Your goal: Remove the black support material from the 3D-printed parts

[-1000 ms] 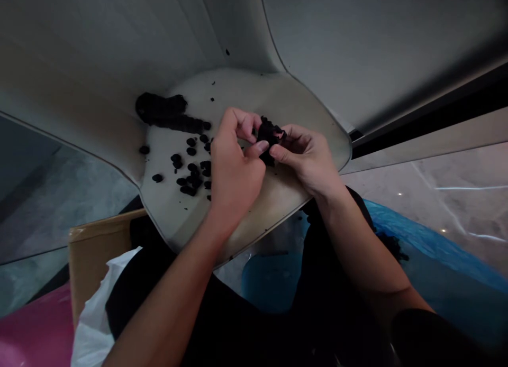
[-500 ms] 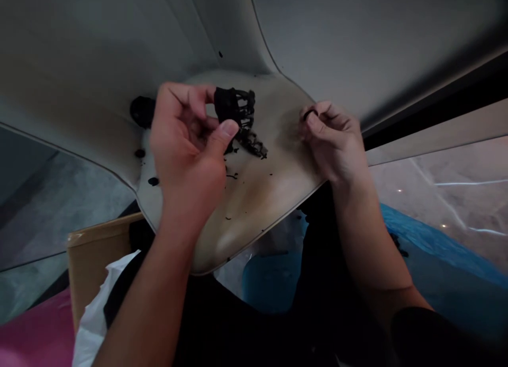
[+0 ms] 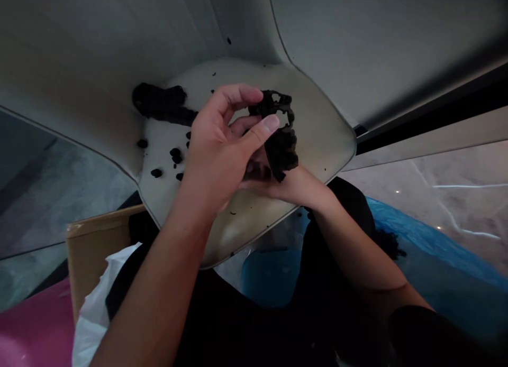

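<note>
A ragged black part with openings (image 3: 282, 145) is pinched between the thumb and fingers of my left hand (image 3: 222, 145), over the pale surface (image 3: 317, 129). Behind and below it reaches my right hand (image 3: 289, 184); its fingers are mostly hidden by my left hand and the part, so what they hold is unclear. A long black piece (image 3: 161, 101) lies at the back left of the surface. Several small black bits, one of them a round bit (image 3: 156, 173), lie left of my left hand.
An open cardboard box (image 3: 89, 250) with white sheeting (image 3: 93, 303) stands at the lower left, beside a pink object (image 3: 37, 324). Blue plastic (image 3: 436, 240) lies at the lower right. A blue seat-like object (image 3: 270, 277) is below the surface's front edge.
My left hand has moved right with the black part, which is turned differently. My right hand has come left from the surface's right side, under the part. More black pieces show at the left.
</note>
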Motion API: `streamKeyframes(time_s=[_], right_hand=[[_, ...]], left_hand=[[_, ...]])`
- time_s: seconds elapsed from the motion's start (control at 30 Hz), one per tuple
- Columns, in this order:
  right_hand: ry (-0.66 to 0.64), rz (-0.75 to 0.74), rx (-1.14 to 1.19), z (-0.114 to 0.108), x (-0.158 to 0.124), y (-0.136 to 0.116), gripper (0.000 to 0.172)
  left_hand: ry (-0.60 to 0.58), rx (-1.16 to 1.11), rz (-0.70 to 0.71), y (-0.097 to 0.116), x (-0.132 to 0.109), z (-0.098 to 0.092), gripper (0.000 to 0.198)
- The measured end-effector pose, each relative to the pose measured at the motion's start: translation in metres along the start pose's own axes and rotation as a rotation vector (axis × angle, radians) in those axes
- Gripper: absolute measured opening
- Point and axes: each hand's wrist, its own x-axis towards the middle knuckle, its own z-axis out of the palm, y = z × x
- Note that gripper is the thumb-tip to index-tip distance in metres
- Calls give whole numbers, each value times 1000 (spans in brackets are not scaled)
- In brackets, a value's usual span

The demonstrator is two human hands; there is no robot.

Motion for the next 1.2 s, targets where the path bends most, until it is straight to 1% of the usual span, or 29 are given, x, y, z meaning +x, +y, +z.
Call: streamKeyframes(time_s=[0.07,0.1,0.13,0.2,0.23,0.3,0.4,0.47,0.53,0.63,0.7,0.77,0.8,0.83,0.87,0.9,1.0,1.07,1.13,1.2], right_hand=[[59,-59,-101,-3,1,3,25],[118,-65,-112,-8,2,5,25],[182,-55,-71,-14,2,5,26],[263,0,135,-24,2,5,37],[267,30,252,-27,2,4,41],[252,62,413,-28,2,3,39],[297,93,479,-24,5,3,36],[359,111,540,-21,8,5,36],[394,122,604,-21,10,8,36],[435,129,641,-22,11,12,38],[477,118,625,-23,11,13,39],[524,96,575,-24,11,12,39],[544,85,547,-25,11,12,39],[560,76,527,-26,11,11,39],[569,67,522,-27,11,10,38],[571,60,535,-28,11,9,38],[530,63,652,-32,11,7,38],[479,85,702,-35,11,7,38],[423,107,689,-37,9,9,37],[383,121,659,-38,7,13,35]], left_hand=[[-27,9,2,-3,2,-3,24],[-35,32,14,-4,3,-4,27],[-38,63,37,-6,4,-5,31],[-18,142,95,-10,6,-4,36],[2,184,125,-12,7,-2,37],[73,250,175,-18,6,3,36],[181,282,193,-30,4,13,29],[210,262,177,-39,3,18,25],[229,240,155,-47,3,22,24],[275,250,110,-52,5,25,20],[231,263,54,-50,5,26,12],[123,248,-3,-47,4,26,18],[71,234,-23,-44,3,26,17],[39,221,-33,-42,2,26,12],[30,209,-31,-41,1,26,6],[38,201,-23,-39,1,26,5],[90,175,-16,-36,1,24,8],[106,156,-42,-35,2,22,14],[111,143,-61,-33,3,21,22],[111,129,-68,-30,4,20,25]])
